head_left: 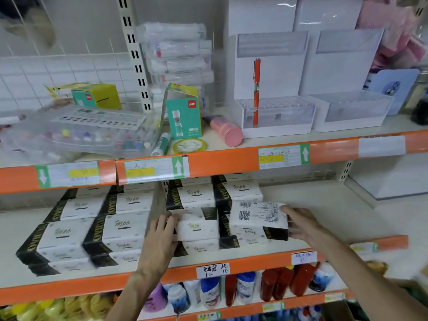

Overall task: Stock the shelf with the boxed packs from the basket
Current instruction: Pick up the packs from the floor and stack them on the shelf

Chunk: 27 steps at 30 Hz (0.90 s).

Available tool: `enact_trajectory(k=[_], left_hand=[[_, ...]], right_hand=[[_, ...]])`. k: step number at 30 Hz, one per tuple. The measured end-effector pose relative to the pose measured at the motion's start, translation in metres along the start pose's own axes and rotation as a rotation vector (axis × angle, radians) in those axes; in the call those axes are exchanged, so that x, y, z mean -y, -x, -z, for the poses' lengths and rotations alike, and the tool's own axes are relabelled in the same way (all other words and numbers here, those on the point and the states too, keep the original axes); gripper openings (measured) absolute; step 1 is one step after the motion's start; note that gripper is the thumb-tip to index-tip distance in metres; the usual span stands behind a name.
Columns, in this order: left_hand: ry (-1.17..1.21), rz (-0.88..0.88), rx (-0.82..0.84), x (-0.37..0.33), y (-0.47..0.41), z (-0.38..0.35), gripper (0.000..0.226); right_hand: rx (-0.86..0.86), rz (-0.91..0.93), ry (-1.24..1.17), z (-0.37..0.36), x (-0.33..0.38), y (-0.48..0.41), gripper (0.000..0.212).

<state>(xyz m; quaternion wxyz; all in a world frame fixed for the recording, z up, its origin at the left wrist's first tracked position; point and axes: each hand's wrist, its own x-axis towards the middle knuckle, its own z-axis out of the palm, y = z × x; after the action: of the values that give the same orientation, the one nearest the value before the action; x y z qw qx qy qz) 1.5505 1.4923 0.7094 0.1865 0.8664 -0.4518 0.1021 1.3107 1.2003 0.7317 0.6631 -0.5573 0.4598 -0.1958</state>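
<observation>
Left hand (pixel 159 237) flat against the left end of a white pack (pixel 196 225), fingers spread, pressing rather than wrapped around. Right hand (pixel 301 224) open too, fingertips touching the right edge of the barcode pack (pixel 258 220), tilted on top of the stack. More packs (pixel 92 230) stacked just left of that, all on the middle shelf (pixel 324 205). Bottles (pixel 231 289) underneath.

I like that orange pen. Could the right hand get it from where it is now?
Probably yes. The right hand rests on a pack one shelf below, and the orange pen stands upright in an open-topped holder with nothing in front.
</observation>
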Motion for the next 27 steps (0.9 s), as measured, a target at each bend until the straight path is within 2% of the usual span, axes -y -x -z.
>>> enact_trajectory(k=[6, 8, 11, 14, 16, 22, 24, 27], left_hand=[[0.115, -0.054, -0.013, 0.0, -0.002, -0.001, 0.039], [0.124, -0.05, -0.008, 0.001, -0.007, 0.001, 0.037], [0.127, -0.042, 0.046, 0.003, -0.021, 0.006, 0.057], [0.081, -0.047, 0.173, 0.002, -0.034, 0.006, 0.076], [0.078, -0.024, 0.242, -0.001, -0.039, 0.007, 0.08], [-0.102, 0.013, 0.273, -0.016, -0.038, 0.01, 0.088], [-0.075, 0.059, 0.276, -0.021, -0.036, 0.009, 0.09], [-0.084, 0.103, 0.266, -0.031, -0.033, 0.007, 0.089]], right_hand=[[-0.021, -0.011, 0.04, -0.003, 0.001, -0.007, 0.021], [-0.021, -0.024, 0.05, -0.004, 0.001, -0.009, 0.022], [0.008, -0.043, 0.051, -0.003, 0.004, -0.009, 0.023], [0.081, -0.043, 0.061, 0.0, 0.004, -0.01, 0.025], [0.144, -0.034, 0.104, 0.0, 0.005, -0.011, 0.029], [0.253, 0.063, 0.158, 0.006, 0.017, -0.014, 0.032], [0.314, 0.119, 0.12, 0.011, 0.023, -0.018, 0.041], [0.409, 0.231, 0.04, 0.016, 0.032, -0.022, 0.076]])
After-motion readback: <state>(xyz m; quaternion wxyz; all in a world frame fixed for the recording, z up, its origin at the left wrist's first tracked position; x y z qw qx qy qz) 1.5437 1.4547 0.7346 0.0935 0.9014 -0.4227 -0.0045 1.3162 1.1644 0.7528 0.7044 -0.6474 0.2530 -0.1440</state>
